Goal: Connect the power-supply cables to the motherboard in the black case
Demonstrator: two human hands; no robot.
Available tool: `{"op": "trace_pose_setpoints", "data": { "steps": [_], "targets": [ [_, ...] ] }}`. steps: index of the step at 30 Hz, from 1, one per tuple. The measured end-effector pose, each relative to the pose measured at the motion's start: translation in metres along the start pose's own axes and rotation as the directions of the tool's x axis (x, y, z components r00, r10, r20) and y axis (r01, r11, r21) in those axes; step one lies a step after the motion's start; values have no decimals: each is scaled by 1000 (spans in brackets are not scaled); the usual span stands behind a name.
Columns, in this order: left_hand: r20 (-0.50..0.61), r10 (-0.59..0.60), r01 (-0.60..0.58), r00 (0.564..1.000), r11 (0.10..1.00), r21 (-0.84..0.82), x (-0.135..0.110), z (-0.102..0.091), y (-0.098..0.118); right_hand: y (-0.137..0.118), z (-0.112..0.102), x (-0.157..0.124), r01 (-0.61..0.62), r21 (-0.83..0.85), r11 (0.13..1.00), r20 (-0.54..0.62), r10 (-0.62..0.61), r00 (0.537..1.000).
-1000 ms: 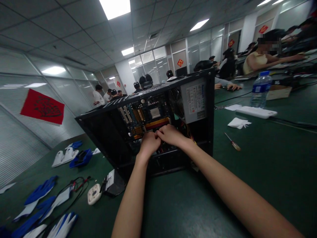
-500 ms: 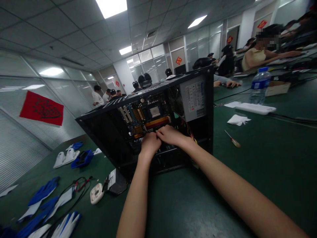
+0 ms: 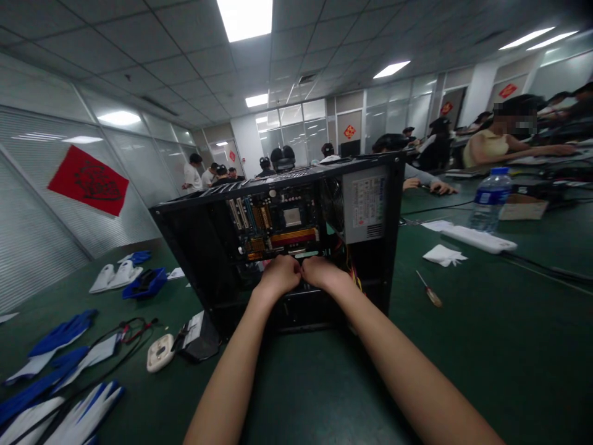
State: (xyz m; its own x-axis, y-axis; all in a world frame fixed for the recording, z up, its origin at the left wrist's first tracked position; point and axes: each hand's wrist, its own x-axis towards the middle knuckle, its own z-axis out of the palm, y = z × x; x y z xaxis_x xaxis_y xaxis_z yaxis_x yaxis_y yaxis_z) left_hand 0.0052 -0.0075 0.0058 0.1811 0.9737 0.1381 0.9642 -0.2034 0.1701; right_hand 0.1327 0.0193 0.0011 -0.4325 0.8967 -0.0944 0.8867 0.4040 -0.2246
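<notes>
An open black computer case (image 3: 296,321) stands on the green table, its side facing me. Inside it is a motherboard (image 3: 264,216) with pale slots, orange-brown memory slots (image 3: 294,238) and a square processor socket (image 3: 292,217). A silver power supply (image 3: 365,201) fills the upper right corner, and coloured wires (image 3: 354,275) hang below it. My left hand (image 3: 280,272) and my right hand (image 3: 320,272) meet inside the case just under the board's lower edge. Both are closed with curled fingers; whatever is between the fingertips is hidden from me.
Right of the case lie a screwdriver (image 3: 428,289), a crumpled white glove (image 3: 443,255), a white power strip (image 3: 479,239) and a water bottle (image 3: 490,201). On the left are blue-and-white gloves (image 3: 86,414), a dark boxy part (image 3: 198,337), a white disc-like object (image 3: 160,353) and a blue tray (image 3: 144,283).
The view has tilted and shifted, so the case sits lower and more level. My right hand has moved down, off the memory slots, beside my left hand.
</notes>
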Motion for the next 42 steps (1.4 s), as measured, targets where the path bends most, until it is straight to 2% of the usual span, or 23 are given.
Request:
{"op": "trace_pose_setpoints", "data": {
  "steps": [6,24,34,42],
  "targets": [
    [45,21,-19,999,1000,-25,2,1,0,1,0,-1,13,-17,1000,25,-12,1000],
    [38,48,-47,998,999,-26,4,4,-1,2,0,0,41,-51,998,67,-38,997],
    [60,37,-35,998,999,-41,4,5,1,5,0,6,136,-40,990,258,-121,958],
    [41,60,-57,997,996,-71,3,3,-1,8,4,12,141,-4,990,217,-137,967]
  ]
}}
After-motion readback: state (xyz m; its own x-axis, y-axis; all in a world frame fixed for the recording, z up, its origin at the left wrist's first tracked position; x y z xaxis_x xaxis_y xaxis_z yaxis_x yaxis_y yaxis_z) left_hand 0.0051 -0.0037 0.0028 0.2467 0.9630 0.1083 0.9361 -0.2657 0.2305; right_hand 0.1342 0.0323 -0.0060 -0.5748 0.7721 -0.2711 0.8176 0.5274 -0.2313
